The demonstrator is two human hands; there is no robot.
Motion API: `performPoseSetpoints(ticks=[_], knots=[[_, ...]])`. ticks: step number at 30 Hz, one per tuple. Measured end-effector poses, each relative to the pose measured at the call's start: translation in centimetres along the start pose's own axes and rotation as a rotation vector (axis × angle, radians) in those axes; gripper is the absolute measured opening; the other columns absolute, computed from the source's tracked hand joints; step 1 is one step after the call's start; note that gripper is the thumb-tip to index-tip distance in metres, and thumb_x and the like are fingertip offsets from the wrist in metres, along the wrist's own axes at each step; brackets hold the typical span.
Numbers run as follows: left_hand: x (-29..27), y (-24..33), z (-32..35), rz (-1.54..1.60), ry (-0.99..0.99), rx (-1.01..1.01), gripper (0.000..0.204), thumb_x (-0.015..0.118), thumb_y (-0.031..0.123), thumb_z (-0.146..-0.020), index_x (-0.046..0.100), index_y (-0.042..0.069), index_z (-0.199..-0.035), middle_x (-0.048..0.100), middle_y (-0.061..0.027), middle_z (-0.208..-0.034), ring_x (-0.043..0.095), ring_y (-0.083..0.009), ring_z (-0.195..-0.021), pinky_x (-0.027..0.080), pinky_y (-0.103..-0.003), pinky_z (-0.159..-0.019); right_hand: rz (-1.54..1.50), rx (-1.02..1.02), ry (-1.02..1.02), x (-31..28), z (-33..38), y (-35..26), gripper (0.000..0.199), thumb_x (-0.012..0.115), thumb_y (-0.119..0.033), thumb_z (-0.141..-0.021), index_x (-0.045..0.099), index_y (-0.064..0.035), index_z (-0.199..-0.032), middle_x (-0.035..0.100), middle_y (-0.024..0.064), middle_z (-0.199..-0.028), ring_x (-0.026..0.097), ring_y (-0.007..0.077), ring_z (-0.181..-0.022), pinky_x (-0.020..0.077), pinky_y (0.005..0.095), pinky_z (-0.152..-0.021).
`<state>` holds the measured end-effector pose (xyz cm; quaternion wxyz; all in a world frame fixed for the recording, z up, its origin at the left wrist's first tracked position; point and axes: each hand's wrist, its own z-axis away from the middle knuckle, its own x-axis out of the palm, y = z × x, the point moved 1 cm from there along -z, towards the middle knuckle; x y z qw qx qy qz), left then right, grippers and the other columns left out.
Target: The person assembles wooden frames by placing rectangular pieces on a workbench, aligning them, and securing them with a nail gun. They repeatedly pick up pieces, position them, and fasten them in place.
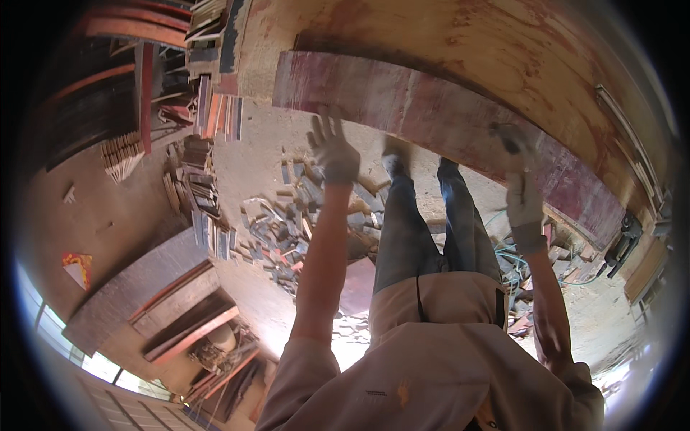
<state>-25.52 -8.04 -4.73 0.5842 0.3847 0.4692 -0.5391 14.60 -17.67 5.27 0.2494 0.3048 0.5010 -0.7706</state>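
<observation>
A long, weathered reddish-purple board lies across in front of my feet. My left hand, in a pale work glove, is raised near the board's left part. Its fingers are spread and it holds nothing. My right hand, also gloved, is closed round a hammer, smeared by motion. The dark hammer head shows over the right part of the board. Whether the hammer touches the board, I cannot tell.
A large stained plywood sheet spreads beyond the board. Many wood offcuts litter the floor around my legs. Stacked planks stand at the left. On the right are a black power tool and a thin bluish hose.
</observation>
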Motion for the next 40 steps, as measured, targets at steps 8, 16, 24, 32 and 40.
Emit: performPoseSetpoints(ticks=[8,16,24,32,40], knots=[[-0.9,-9.4,-8.1,0.288,0.113,-0.021,0.094,0.056,0.005,-0.079,0.023,0.012,-0.167,0.021,-0.0144,-0.173,0.02,-0.0374,-0.159,0.018,-0.045,-0.13,0.133,-0.403,-0.099,10.6,-2.8,-11.6,0.031,0.056,-0.038,-0.106,0.06,-0.0085,-0.116,0.067,0.018,-0.078,0.068,0.042,-0.069,0.0541,0.05,-0.058],[-1.7,-10.3,-8.1,0.184,0.117,0.047,0.09,0.064,0.008,-0.079,0.032,0.013,-0.163,0.026,-0.0127,-0.171,0.028,-0.0347,-0.156,0.021,-0.049,-0.129,0.426,-0.531,-0.214,18.3,-5.9,-17.2,0.03,0.058,-0.037,-0.104,0.064,-0.0084,-0.114,0.072,0.0168,-0.108,0.071,0.04,-0.074,0.0559,0.0472,-0.059],[-1.4,-9.8,-8.9,0.213,0.02,0.034,0.09,0.063,0.008,-0.08,0.031,0.02,-0.163,0.025,-0.0105,-0.171,0.028,-0.0412,-0.152,0.026,-0.054,-0.125,0.335,-0.768,-0.029,17.9,-6.1,-19.4,0.051,0.046,-0.05,-0.106,0.062,-0.0035,-0.121,0.071,0.0215,-0.076,0.071,0.0424,-0.071,0.0554,0.0523,-0.061],[-2.5,-11.6,-10.9,0.418,0.442,0.207,0.063,0.068,0.022,-0.087,0.053,0.015,-0.147,0.052,-0.0203,-0.147,0.053,-0.0409,-0.127,0.041,-0.053,-0.11,0.152,-0.173,-0.093,13.4,-6.0,-17.5,0.043,0.056,-0.048,-0.102,0.07,-0.0075,-0.108,0.071,0.025,-0.099,0.069,0.0442,-0.096,0.0539,0.0514,-0.078],[-2.2,-14.9,-19.5,0.5,-0.208,-0.172,0.079,0.068,0.069,-0.087,0.063,0.01,-0.139,0.062,-0.0246,-0.141,0.064,-0.0451,-0.121,0.051,-0.052,-0.102,0.479,0.097,0.184,1.8,-16.3,-13.2,0.041,0.056,-0.046,-0.101,0.072,-0.0093,-0.109,0.07,0.0232,-0.117,0.067,0.041,-0.106,0.0553,0.0481,-0.085]])
